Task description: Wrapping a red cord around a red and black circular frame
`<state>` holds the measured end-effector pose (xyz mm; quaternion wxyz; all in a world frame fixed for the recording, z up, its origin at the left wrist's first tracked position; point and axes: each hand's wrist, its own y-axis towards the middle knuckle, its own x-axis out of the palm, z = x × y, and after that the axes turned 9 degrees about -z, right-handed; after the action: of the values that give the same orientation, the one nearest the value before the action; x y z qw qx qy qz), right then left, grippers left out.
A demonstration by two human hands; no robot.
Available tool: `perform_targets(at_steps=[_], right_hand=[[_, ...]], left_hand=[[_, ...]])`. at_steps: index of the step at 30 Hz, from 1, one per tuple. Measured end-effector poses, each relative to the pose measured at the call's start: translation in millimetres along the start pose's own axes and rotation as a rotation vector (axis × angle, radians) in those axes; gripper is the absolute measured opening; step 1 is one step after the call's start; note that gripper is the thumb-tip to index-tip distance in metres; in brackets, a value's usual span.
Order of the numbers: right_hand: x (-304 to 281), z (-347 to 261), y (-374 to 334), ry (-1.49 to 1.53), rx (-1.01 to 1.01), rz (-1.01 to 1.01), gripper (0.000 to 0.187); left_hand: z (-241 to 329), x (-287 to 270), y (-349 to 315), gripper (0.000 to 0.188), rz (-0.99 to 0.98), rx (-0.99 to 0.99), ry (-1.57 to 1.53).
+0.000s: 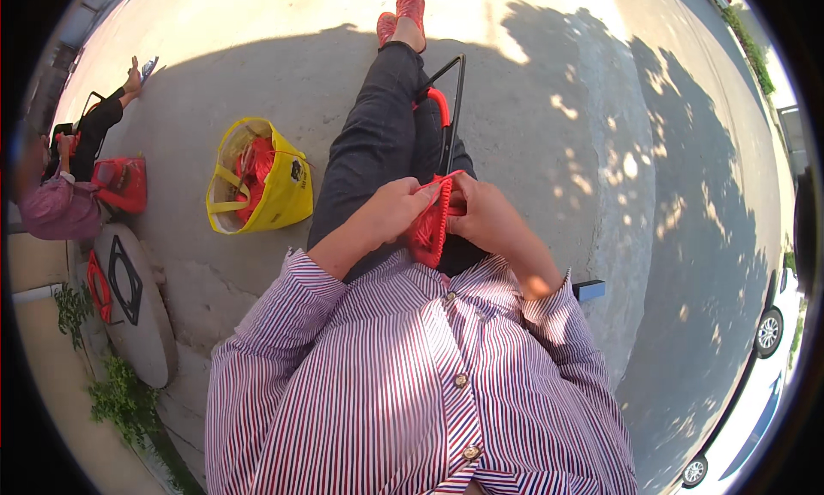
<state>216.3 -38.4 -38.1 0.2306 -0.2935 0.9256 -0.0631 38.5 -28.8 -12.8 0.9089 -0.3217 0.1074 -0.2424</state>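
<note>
A black metal frame point(461, 91) rests across my lap, with a curved red piece point(439, 107) along its far part. Tightly wound red cord point(444, 216) covers its near edge, and a looser red bunch hangs against my lap beside that edge. My left hand point(396, 205) pinches a strand of red cord on the left side of the wound edge. On the other side, my right hand point(482, 210) closes round the cord-wrapped edge, thumb and forefinger at its top. A taut bit of cord runs between both hands. Some fingertips are hidden behind the work.
Left of my legs stands a yellow bag point(296, 199) holding red cord point(256, 170). Farther left another person point(64, 207) sits beside a red bag point(122, 184). A round slab point(153, 323) carries a black frame point(127, 280). A small box point(590, 290) lies right; a white car point(764, 409) stands beyond.
</note>
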Motion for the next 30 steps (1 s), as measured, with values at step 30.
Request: perform_targets(at_steps=[30], right_hand=[[-64,7,-39,0.898,-0.086,0.437,0.016]], left_hand=[[7,-6,25,0.009,-0.119,0.370,-0.497]])
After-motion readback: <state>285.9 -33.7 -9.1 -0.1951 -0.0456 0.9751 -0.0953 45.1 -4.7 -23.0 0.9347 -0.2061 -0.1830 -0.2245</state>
